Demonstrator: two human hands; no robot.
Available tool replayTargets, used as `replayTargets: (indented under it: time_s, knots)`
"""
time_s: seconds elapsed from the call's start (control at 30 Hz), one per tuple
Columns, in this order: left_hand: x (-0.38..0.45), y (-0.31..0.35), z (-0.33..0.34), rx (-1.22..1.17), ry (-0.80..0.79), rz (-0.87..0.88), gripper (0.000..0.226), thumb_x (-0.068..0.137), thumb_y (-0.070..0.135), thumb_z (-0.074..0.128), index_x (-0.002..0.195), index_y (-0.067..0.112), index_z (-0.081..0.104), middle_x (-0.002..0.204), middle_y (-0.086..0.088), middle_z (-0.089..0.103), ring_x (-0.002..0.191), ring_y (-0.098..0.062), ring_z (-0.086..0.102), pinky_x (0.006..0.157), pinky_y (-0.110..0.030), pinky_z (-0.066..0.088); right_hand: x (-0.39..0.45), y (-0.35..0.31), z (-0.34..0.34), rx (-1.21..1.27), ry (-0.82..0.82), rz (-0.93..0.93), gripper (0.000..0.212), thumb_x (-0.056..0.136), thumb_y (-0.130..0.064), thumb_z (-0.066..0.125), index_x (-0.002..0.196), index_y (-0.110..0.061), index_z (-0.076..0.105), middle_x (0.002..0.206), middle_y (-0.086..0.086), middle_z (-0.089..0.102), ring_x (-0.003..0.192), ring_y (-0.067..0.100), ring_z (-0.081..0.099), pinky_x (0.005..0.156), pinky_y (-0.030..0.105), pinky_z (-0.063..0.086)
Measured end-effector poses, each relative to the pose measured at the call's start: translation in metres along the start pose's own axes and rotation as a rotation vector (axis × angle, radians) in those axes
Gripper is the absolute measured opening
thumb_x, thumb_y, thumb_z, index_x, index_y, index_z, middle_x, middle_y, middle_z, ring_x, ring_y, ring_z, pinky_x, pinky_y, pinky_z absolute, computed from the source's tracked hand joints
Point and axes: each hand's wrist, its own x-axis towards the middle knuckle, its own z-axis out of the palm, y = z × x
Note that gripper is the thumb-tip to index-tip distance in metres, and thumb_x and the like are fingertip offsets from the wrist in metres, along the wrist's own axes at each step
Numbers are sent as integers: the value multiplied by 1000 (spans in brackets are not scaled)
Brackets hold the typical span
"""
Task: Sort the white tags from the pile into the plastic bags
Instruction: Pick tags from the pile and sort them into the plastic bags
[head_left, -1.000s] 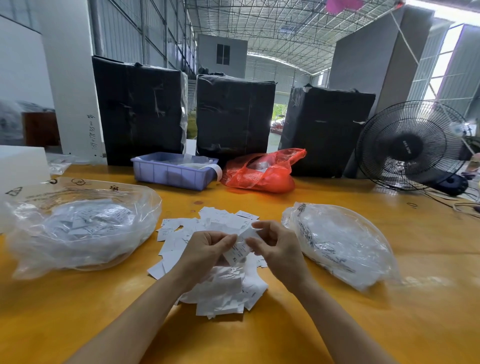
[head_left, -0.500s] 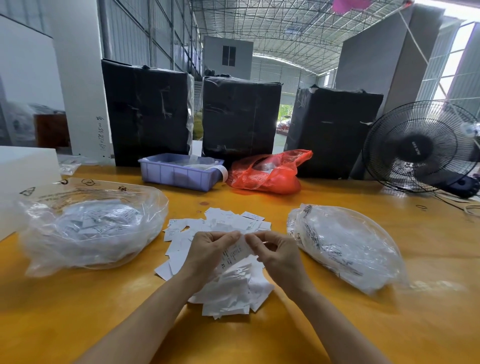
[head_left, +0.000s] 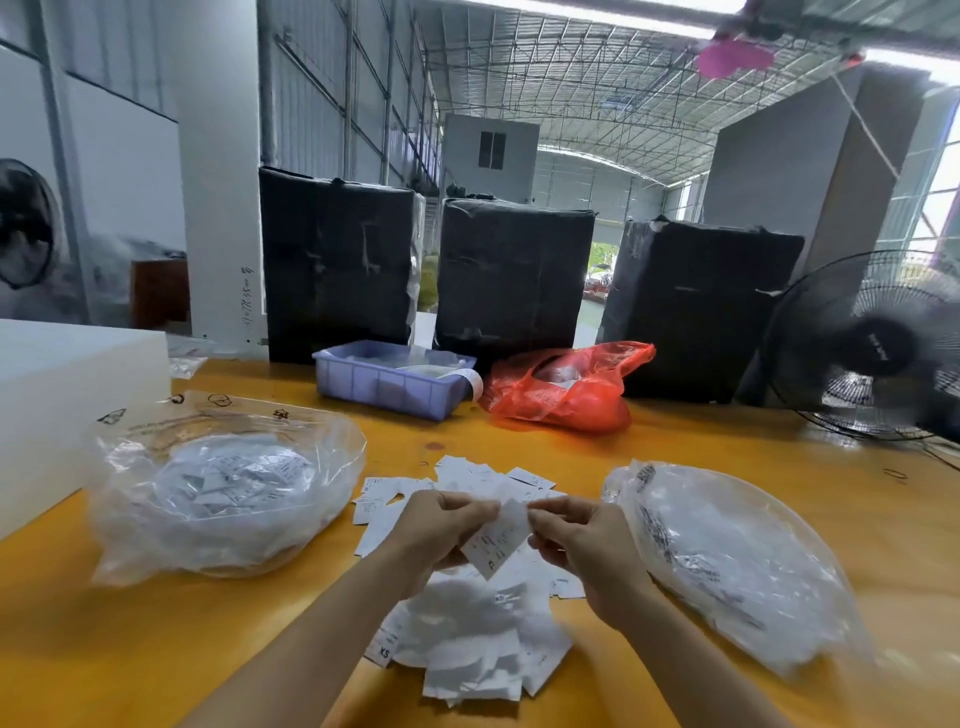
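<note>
Down at the bottom centre of the frame, both hands pinch one white tag (head_left: 500, 535) between curled fingers, left hand (head_left: 434, 530) on its left edge and right hand (head_left: 587, 540) on its right, held just above the pile of tags (head_left: 467, 639) on the yellow table (head_left: 156, 649). Clear plastic bags sit either side, left bag (head_left: 223, 483) already holding tags and right bag (head_left: 737, 561) lying flatter, while a purple tray (head_left: 384, 384), red bag (head_left: 566, 395) and fan (head_left: 872, 348) sit further back. Forearms come in from the bottom edge, angled toward each other.

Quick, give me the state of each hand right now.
Left hand: fingers pinch the white tag.
Right hand: fingers pinch the same tag's other edge.
</note>
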Motion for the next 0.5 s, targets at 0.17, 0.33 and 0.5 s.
replayTargets:
  time_s: [0.17, 0.33, 0.5]
  knots:
    - [17, 4, -2, 93, -28, -3, 11, 79, 19, 76, 80, 8, 76, 67, -7, 69, 55, -11, 62, 56, -22, 51, 17, -1, -6, -33, 23, 2, 7, 84, 3, 64, 79, 1, 67, 59, 11, 62, 52, 15, 58, 53, 22, 49]
    - [29, 14, -5, 190, -122, -7, 8, 75, 13, 79, 77, 6, 77, 63, -8, 67, 47, -10, 54, 50, -17, 46, 26, 0, -11, -65, 52, -49, 7, 82, 1, 68, 76, -1, 68, 59, 11, 65, 54, 16, 61, 52, 22, 50]
    - [30, 9, -9, 279, -138, -1, 7, 75, 14, 79, 72, 10, 75, 59, -4, 67, 45, -7, 54, 45, -16, 42, 24, 5, -6, -76, 75, -102, 10, 82, 0, 68, 74, -4, 69, 57, 10, 66, 53, 16, 62, 52, 22, 50]
